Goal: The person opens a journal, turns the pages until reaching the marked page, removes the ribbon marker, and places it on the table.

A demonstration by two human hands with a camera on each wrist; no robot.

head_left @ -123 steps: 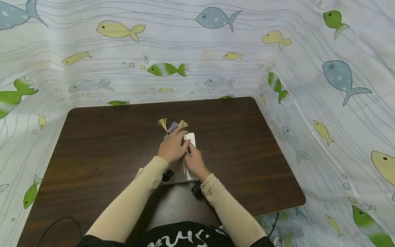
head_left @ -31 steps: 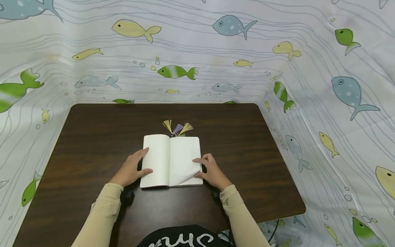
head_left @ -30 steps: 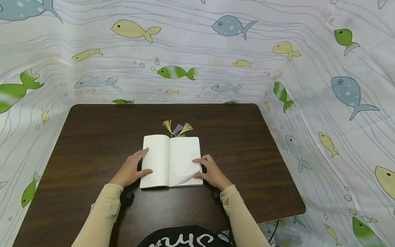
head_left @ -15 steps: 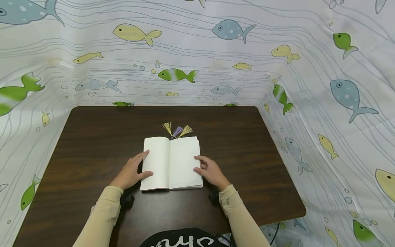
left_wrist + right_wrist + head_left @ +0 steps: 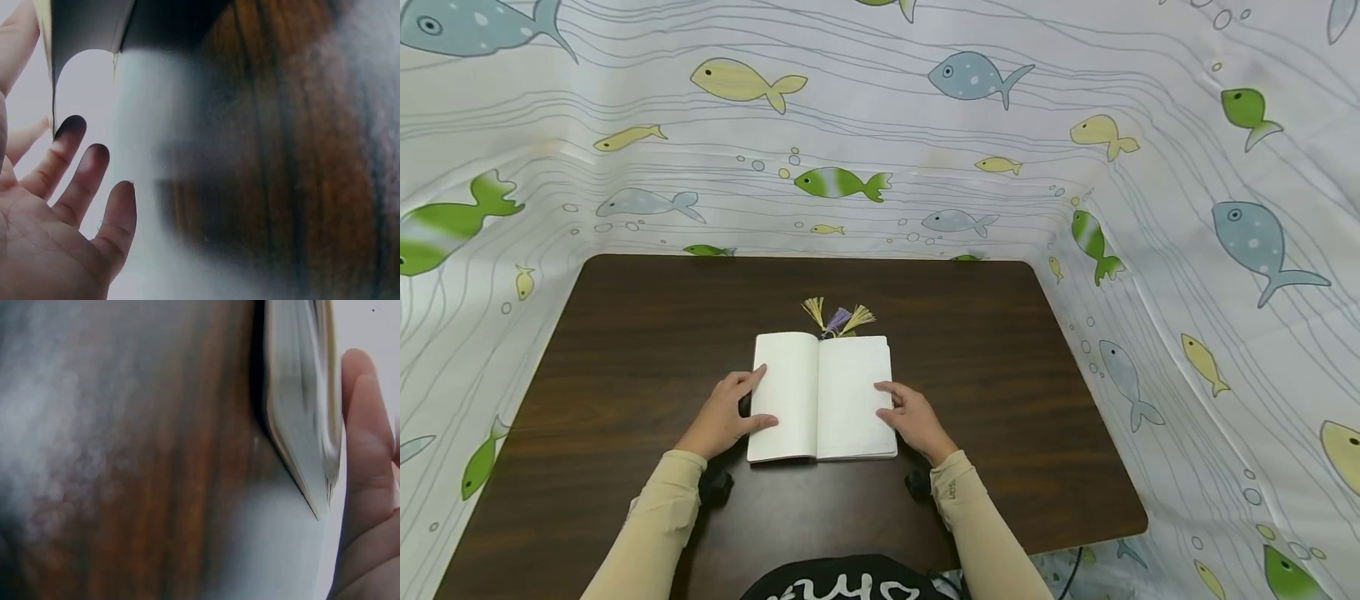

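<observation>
dark wood table [image 5: 625, 350], fish-print cloth backdrop [image 5: 880, 125]

I see a dark brown wood-grain worktop [image 5: 625, 350] with rounded far corners. An open notebook [image 5: 820, 398] with blank white pages lies flat near its middle, and yellow and purple tassels [image 5: 838, 318] rest on the wood just beyond the notebook's far edge.

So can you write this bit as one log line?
book: open, flat on table | left hand: on left page | right hand: on right page

Bright, even head view with edge distortion; both wrist views blurred.
</observation>
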